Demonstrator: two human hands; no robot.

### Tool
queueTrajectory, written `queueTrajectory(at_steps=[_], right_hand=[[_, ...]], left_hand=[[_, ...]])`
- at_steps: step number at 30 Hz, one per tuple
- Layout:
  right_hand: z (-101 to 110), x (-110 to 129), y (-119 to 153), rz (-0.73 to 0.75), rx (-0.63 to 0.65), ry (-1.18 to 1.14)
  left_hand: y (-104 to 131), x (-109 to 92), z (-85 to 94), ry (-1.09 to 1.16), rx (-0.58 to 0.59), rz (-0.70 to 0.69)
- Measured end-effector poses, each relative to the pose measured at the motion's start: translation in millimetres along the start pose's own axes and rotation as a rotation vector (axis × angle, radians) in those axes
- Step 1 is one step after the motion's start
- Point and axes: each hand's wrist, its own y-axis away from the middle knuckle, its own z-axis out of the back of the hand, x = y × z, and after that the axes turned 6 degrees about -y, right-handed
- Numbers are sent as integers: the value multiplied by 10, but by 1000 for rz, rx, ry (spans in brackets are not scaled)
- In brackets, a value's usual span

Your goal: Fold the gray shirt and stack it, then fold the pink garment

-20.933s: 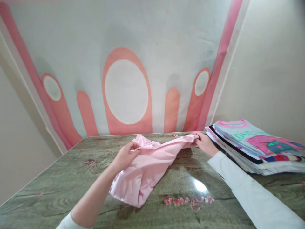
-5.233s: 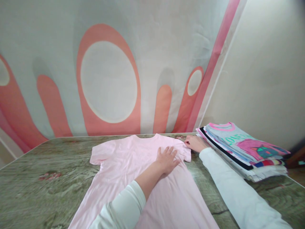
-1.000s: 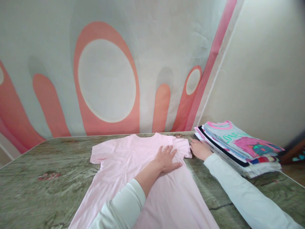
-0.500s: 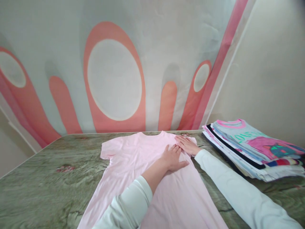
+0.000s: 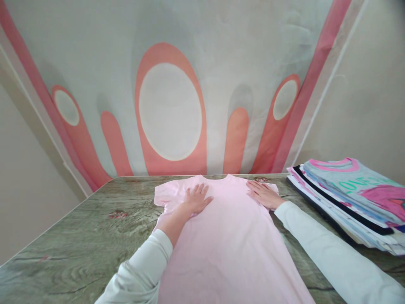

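Observation:
A pale pink T-shirt (image 5: 234,245) lies spread on the table, its neckline toward the far edge and its lower part running out of the bottom of the view. My left hand (image 5: 196,200) rests flat on the shirt's upper left, below the shoulder, with the fingers spread. On the upper right, near the sleeve, my right hand (image 5: 263,195) lies flat with its fingers stretched out. Neither hand grips the cloth. The right sleeve is partly covered by my right hand.
A stack of folded clothes (image 5: 354,198) stands on the right of the wood-patterned table (image 5: 79,249), a grey shirt with a pink collar on top. Behind the table's far edge rises a backdrop (image 5: 215,84) with coral shapes.
My left hand has slid left across the shirt, away from my right hand, which stays near the right sleeve. The shirt's chest looks smoother. The whole view has shifted, moving things rightward.

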Motion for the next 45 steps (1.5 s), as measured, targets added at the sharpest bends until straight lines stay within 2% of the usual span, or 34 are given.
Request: queueTrajectory(at_steps=[3,5,8,11,14,17,19,22,24,25,26,28,32,35,38,41,43,45], right_hand=[[2,3,-3,1,2,5],[3,13,1,4,5,-1],[-8,17,11,8,1,-15],[0,-10,3,44,-39,-61],[103,4,-12,63,-188,-166],[273,253,72,87,-311,-229],[337,603,247,211,-237,-256],[281,1238,667,406,-12,-313],[192,1537,954,462,97,-277],[154,1606,1071,443,99,-253],[126,1615,1162,410,92,-228],[110,1476,1273,300,46,-165],[163,930,1356,82,-43,-26],[180,668,1412,12,-51,31],[150,593,1453,-4,-44,50],[98,578,1461,-13,-33,65],[66,561,1457,-20,-24,79],[43,540,1455,-21,-18,88]], left_hand=[[111,531,9,-51,-13,167],[179,807,31,-94,-15,250],[296,988,90,-143,-28,296],[470,871,132,-173,-93,228],[694,599,96,-156,-151,26],[883,371,0,-99,-135,-85],[950,294,-57,-81,-127,-82],[970,270,-95,-80,-130,-64],[956,285,-98,-85,-138,-66],[948,295,-99,-87,-144,-68],[938,304,-101,-89,-151,-69],[919,317,-108,-96,-165,-70],[881,298,-126,-101,-179,-48],[855,302,-140,-100,-185,-46],[835,437,-159,-128,-218,-12],[857,709,-163,-165,-277,111],[921,874,-145,-159,-334,199],[1026,945,-115,-121,-425,260]])
